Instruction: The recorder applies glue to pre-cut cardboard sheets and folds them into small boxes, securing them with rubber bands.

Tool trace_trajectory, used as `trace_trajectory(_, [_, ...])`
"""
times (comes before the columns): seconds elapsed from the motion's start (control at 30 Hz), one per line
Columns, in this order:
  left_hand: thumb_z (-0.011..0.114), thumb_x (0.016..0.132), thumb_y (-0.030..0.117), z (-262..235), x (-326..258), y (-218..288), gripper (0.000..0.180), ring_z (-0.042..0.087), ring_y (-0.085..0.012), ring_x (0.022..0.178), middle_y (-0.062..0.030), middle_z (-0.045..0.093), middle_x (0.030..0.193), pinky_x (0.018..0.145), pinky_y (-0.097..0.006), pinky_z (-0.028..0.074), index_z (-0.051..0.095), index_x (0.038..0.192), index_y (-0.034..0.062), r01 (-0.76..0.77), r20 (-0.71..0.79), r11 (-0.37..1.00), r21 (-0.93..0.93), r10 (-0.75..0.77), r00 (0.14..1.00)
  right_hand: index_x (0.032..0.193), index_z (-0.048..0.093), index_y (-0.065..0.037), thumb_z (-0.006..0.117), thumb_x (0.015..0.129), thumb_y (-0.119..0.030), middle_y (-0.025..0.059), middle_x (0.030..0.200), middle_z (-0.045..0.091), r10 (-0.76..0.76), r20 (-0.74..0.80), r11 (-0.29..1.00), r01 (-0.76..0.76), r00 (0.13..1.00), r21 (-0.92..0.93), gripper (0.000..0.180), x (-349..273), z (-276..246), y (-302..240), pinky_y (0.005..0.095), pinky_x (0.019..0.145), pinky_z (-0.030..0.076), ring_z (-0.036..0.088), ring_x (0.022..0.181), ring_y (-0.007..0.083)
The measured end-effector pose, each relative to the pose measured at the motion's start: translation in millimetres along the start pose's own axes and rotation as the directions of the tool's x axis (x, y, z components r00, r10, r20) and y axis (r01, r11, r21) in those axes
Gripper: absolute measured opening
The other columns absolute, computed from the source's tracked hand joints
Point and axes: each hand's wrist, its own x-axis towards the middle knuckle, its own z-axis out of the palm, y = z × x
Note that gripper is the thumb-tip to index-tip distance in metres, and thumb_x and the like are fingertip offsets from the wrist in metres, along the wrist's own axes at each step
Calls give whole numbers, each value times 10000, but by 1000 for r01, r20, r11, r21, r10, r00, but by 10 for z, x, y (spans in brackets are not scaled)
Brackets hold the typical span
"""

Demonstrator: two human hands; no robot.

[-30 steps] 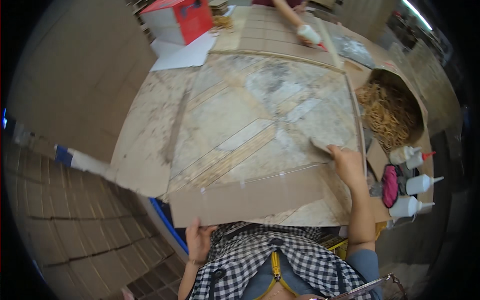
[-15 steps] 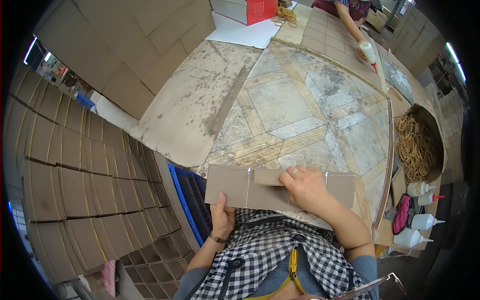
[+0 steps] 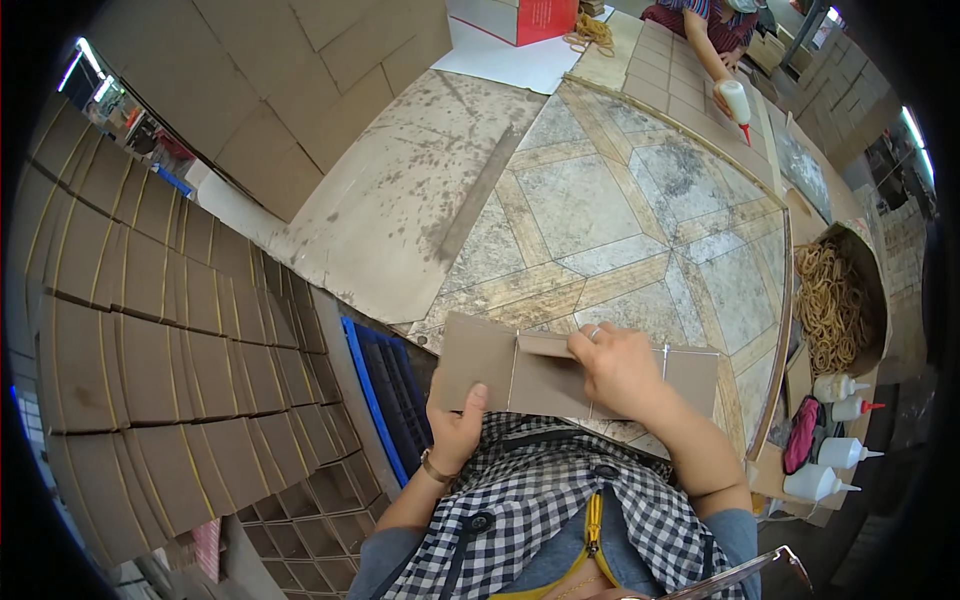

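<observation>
A long brown-grey cardboard panel (image 3: 545, 388) with creases across it lies along the near edge of the table, above my lap. White lines, perhaps glue, run along two of the creases. My left hand (image 3: 457, 432) grips its left section, thumb on top and fingers underneath, and that section tilts up. Over the middle, my right hand (image 3: 618, 372), with a ring on it, pinches a smaller cardboard strip (image 3: 545, 345) that stands along the panel's far side. The right fingertips are partly hidden behind the knuckles.
Stacked, banded cardboard (image 3: 165, 375) fills the left, beside a blue crate (image 3: 375, 400). At right are a box of rubber bands (image 3: 832, 310) and several white squeeze bottles (image 3: 815, 482). Across the table, a co-worker's hand holds a squeeze bottle (image 3: 736, 104) over cardboard sheets (image 3: 668, 75).
The panel's left section has bent upward at its crease, and my left hand has moved slightly right with it. The small strip under my right hand has shifted slightly. The whole view has moved a little.
</observation>
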Motion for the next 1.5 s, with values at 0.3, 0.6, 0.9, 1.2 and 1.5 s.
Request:
trace_trajectory(0.3, [706, 780, 248, 75, 561, 894, 733, 596, -346, 932, -215, 579, 1064, 817, -397, 479, 372, 1374, -21, -377, 412, 892, 251, 254, 875, 871, 562, -52, 644, 761, -126, 133, 790, 634, 127, 218, 986, -146, 968, 74, 156, 201, -122, 141, 451, 594, 480, 628, 741, 333])
trace_trajectory(0.6, [675, 757, 193, 178, 807, 1024, 690, 533, -350, 818, -202, 497, 944, 712, -403, 449, 423, 1378, 28, -529, 666, 740, 414, 149, 731, 910, 633, -26, 675, 837, -234, 104, 655, 603, 659, -340, 630, -244, 671, 738, 224, -1135, -43, 184, 367, 633, 478, 593, 612, 242])
trace_trajectory(0.9, [700, 749, 185, 1067, 805, 1126, 707, 509, -341, 812, -193, 494, 932, 708, -393, 439, 413, 1364, -10, -715, 917, 698, 38, 260, 303, 835, 605, -10, 533, 960, -244, 111, 803, 651, 953, 266, -200, 353, -148, 914, 275, -2848, 617, -790, 270, 484, 488, 623, 570, 170])
trace_trajectory(1.2, [700, 772, 236, 1655, 678, 1177, 676, 526, -331, 815, -190, 505, 916, 691, -392, 450, 430, 1332, -31, -740, 898, 672, -2, 328, 295, 859, 612, 46, 622, 784, -87, 130, 905, 670, 768, -604, 639, -332, 216, 694, 153, -2125, -279, -341, 322, 633, 514, 654, 687, 215])
trace_trajectory(1.5, [697, 771, 235, 1711, 553, 1191, 717, 531, -350, 848, -230, 511, 955, 733, -403, 457, 398, 1351, -62, -726, 857, 684, 69, 332, 395, 1242, 460, 73, 585, 732, 4, 280, 1060, 617, 659, -603, 748, -471, 449, 467, 529, -1814, -427, -185, 352, 688, 545, 675, 799, 358])
